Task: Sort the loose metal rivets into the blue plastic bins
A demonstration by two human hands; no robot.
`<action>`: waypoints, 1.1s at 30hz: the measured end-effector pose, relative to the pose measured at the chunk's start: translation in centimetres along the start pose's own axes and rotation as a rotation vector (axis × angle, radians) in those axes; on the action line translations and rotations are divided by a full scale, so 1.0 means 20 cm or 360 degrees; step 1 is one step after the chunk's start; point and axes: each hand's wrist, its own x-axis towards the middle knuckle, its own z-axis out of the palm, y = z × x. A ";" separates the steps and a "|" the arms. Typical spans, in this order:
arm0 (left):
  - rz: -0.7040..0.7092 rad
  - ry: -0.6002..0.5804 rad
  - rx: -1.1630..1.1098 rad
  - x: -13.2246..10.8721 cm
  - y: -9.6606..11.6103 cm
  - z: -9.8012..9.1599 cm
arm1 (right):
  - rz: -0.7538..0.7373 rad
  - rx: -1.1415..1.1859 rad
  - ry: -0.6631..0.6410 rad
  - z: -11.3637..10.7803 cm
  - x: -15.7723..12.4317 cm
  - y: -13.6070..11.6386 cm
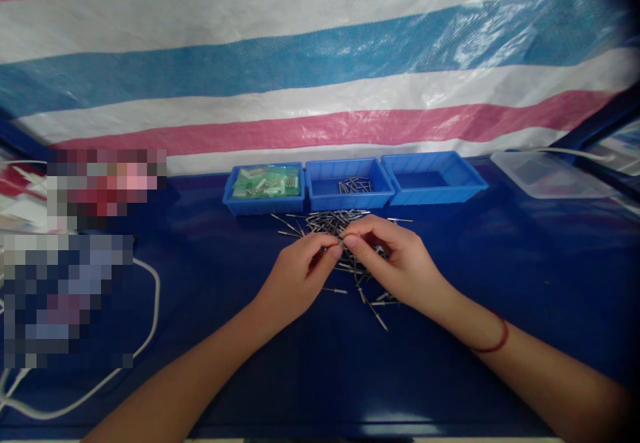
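My left hand [299, 271] and my right hand [395, 259] meet fingertip to fingertip over a loose pile of thin metal pins [345, 224] on the dark blue table [450, 263]. Both hands are pinched closed on a small piece between their fingertips, probably one of the pins; it is too small to make out. More pins [373, 299] lie scattered under and just in front of my right hand. A red cord circles my right wrist.
Three blue trays stand in a row behind the pile: the left tray [264, 188] holds small parts in a green-tinted bag, the middle tray [347, 184] some pins, the right tray [433, 177] looks bare. A clear lid [547, 175] lies far right. A white cable [150, 309] loops at left. A striped tarp hangs behind.
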 end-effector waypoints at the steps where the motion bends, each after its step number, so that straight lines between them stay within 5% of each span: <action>1: 0.0001 0.0013 0.0007 0.00 0.00 0.00 | 0.0028 0.0034 0.0006 0.00 0.00 0.00; 14: 0.0092 0.0274 0.0169 0.00 0.00 -0.01 | -0.0110 -0.0077 -0.0045 -0.01 0.01 -0.01; 27: 0.0104 0.0329 0.0094 -0.01 0.02 -0.02 | -0.0249 -0.0161 -0.0211 -0.01 0.03 0.01; 33: 0.0057 0.0258 -0.0021 -0.02 0.01 -0.02 | -0.0153 -0.0501 0.0430 -0.11 0.11 0.07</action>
